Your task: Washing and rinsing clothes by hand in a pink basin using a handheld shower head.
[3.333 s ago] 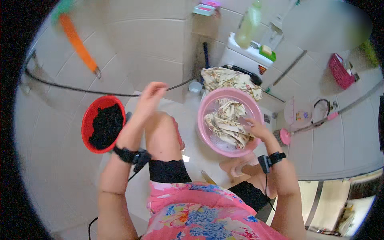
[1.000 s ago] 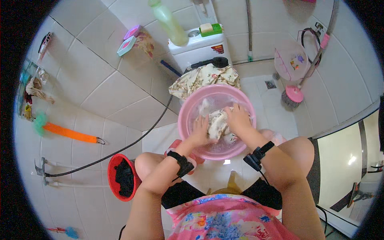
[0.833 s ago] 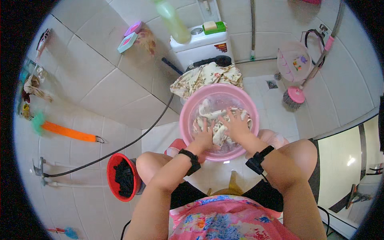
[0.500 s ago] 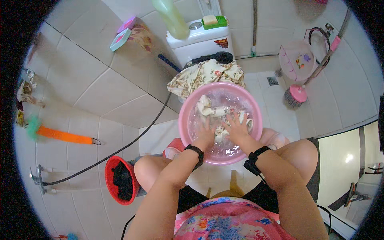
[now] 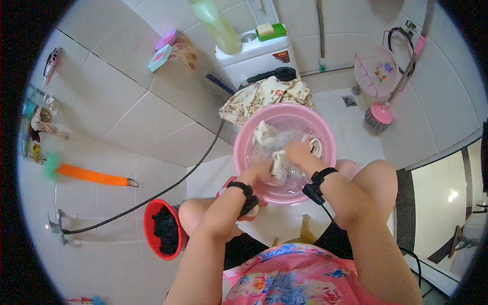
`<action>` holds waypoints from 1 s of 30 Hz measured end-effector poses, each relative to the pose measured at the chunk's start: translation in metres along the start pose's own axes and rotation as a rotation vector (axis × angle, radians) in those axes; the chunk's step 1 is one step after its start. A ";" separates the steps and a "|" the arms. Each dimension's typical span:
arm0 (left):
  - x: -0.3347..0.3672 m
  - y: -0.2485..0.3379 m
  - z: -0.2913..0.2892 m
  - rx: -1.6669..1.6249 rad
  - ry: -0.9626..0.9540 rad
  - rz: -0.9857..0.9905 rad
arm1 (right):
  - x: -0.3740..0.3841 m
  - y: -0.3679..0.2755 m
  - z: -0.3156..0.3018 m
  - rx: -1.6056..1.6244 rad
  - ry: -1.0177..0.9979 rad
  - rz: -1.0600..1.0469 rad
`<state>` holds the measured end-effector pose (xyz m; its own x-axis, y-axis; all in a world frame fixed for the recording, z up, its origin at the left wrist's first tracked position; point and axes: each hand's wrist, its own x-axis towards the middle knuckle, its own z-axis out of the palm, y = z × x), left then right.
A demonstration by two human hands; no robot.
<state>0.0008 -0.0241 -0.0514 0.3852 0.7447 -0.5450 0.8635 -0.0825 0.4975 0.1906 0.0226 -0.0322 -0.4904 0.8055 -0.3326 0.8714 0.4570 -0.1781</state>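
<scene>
A pink basin (image 5: 329, 168) of sudsy water stands between my knees. In it lies a wet white cloth (image 5: 263, 133) with a faint print, bunched into several folds, partly under water. My right hand (image 5: 299, 151) is at the basin's right half, its fingers curled round a fold of the cloth. Lower left in the water is my left hand (image 5: 262, 172), beside the cloth's middle fold; its fingers are hidden by water and blur. Both wrists wear black bands.
Behind the basin, a floral fabric (image 5: 259, 97) drapes before a white toilet tank (image 5: 259, 58), topped by a pale green bottle (image 5: 218, 28) and a green soap dish (image 5: 272, 32). A red bucket (image 5: 147, 229) with dark contents stands left; a pink brush (image 5: 379, 116) leans right.
My hands have gone from spread fingers on the cloth to lower, closer in the water, the right one curling round a fold. The cloth has bunched up and the water is more stirred.
</scene>
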 end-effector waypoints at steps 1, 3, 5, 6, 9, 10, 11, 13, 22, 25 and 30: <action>-0.007 -0.005 0.003 0.012 0.004 0.001 | -0.005 0.000 -0.011 0.164 0.111 0.003; -0.021 -0.023 0.009 -0.204 0.405 0.288 | -0.016 -0.004 -0.040 0.334 0.231 -0.011; -0.037 0.008 -0.008 -0.400 0.300 0.132 | -0.032 0.003 -0.064 0.551 0.297 -0.101; -0.047 0.032 -0.023 -0.456 0.360 0.155 | -0.039 0.005 -0.073 0.553 0.298 -0.097; -0.058 0.034 -0.040 -0.366 0.543 0.203 | -0.055 -0.008 -0.106 0.672 0.397 -0.137; -0.056 0.032 -0.042 -0.435 0.550 0.264 | -0.061 -0.011 -0.115 0.825 0.469 -0.200; -0.058 0.037 -0.045 -0.503 0.554 0.324 | -0.066 -0.012 -0.122 0.981 0.538 -0.263; -0.065 0.042 -0.046 -0.579 0.553 0.352 | -0.074 -0.017 -0.139 1.017 0.589 -0.310; -0.078 0.068 -0.065 -1.416 0.455 0.337 | -0.081 0.003 -0.153 1.759 0.430 -0.340; -0.077 0.062 -0.067 -1.462 0.586 0.238 | -0.077 0.016 -0.134 1.824 0.471 -0.253; -0.091 0.068 -0.073 -1.106 0.761 0.000 | -0.075 0.034 -0.089 0.950 0.676 0.130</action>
<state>0.0011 -0.0496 0.0812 -0.2029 0.9549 -0.2169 0.0093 0.2234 0.9747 0.2561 0.0116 0.0687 -0.0526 0.9927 0.1089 0.4312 0.1209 -0.8941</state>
